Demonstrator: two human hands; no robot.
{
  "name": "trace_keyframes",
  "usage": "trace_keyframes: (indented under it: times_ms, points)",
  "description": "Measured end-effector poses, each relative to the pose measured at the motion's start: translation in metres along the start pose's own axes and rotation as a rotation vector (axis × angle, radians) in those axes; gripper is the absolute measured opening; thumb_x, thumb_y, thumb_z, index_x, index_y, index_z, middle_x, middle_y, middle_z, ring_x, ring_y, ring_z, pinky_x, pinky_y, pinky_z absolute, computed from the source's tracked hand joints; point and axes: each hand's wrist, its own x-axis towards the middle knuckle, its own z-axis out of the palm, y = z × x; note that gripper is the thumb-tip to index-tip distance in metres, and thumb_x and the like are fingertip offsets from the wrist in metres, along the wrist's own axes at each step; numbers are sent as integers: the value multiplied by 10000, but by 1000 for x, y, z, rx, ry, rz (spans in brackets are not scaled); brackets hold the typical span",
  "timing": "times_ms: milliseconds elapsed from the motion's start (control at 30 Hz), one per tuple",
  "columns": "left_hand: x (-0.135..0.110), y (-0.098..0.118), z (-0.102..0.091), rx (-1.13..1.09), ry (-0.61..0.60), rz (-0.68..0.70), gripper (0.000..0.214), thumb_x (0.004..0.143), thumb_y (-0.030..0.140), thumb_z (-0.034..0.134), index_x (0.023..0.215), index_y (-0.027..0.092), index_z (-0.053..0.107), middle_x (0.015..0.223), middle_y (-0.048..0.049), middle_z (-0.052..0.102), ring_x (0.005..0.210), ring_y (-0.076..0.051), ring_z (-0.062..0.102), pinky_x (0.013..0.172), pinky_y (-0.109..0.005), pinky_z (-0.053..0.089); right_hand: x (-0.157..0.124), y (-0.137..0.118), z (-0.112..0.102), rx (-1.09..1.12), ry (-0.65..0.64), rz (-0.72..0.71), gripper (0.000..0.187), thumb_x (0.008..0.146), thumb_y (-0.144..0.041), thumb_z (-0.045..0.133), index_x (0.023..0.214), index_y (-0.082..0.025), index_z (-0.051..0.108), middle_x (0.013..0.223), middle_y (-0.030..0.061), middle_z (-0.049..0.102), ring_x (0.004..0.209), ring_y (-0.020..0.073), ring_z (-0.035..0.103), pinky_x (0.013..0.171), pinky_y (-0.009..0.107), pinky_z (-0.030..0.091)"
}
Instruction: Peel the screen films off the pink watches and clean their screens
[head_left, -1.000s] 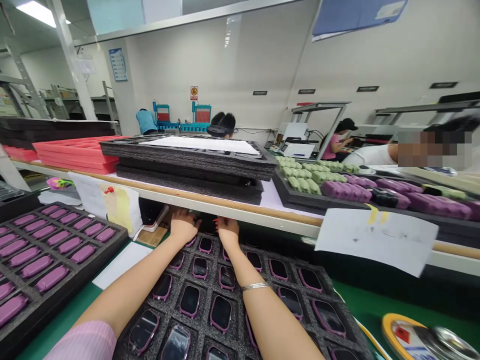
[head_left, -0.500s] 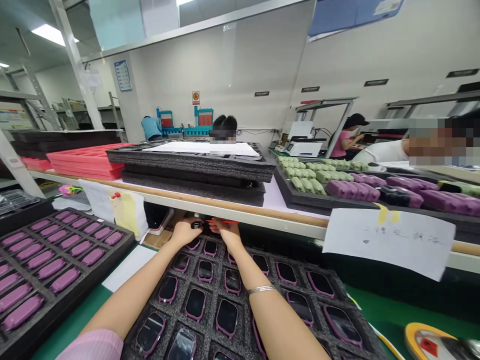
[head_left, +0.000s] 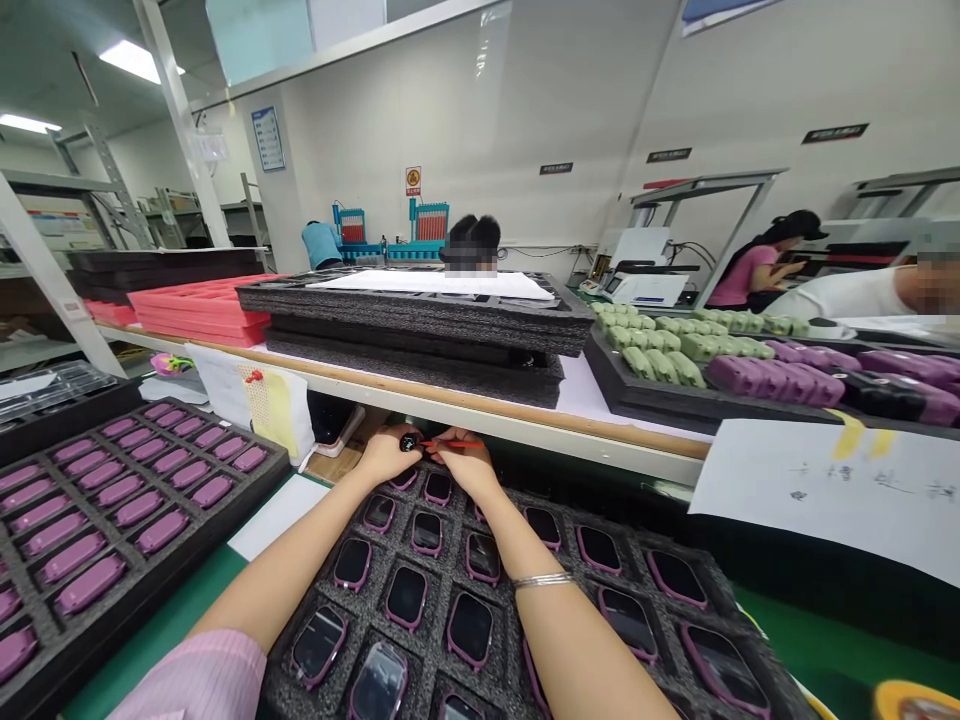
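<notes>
Right grip [head_left: 459, 458] now holds the red tool [head_left: 471, 444] nearer the dark piece [head_left: 409, 442].

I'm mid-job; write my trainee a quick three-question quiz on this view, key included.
1. Which hand holds the thin red tool?
2. True or false: the silver bangle circles the person's right forearm, near the wrist.
3. Fill in: the foam tray below the forearms holds dark-faced, watch-like pieces with ____ frames.

Key:
1. The right hand.
2. True.
3. Purple.
</notes>
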Motion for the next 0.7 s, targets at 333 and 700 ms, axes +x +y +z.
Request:
trace_keyframes:
  times_ms: [333, 700]
  points:
    - [0, -1, 2, 75, 34, -23, 290, 963, 363, 612, 1176, 168, 630, 1208, -89, 645, 1052, -218, 646, 918, -433, 561, 2, 3, 1, -71, -31, -77, 274, 973, -340, 629, 1172, -152, 632, 1125, 70, 672, 927, 189, 680, 805, 384, 590]
    - [12, 0, -5, 194, 138, 114, 287, 939, 352, 584, 1133, 154, 661, 1183, -109, 680, 1187, -282, 604, 1056, -507, 461, -22, -55, -5, -600, 126, -160, 250, 979, -335, 618, 1169, -175, 644, 1178, 76, 666, 995, 202, 671, 858, 400, 578]
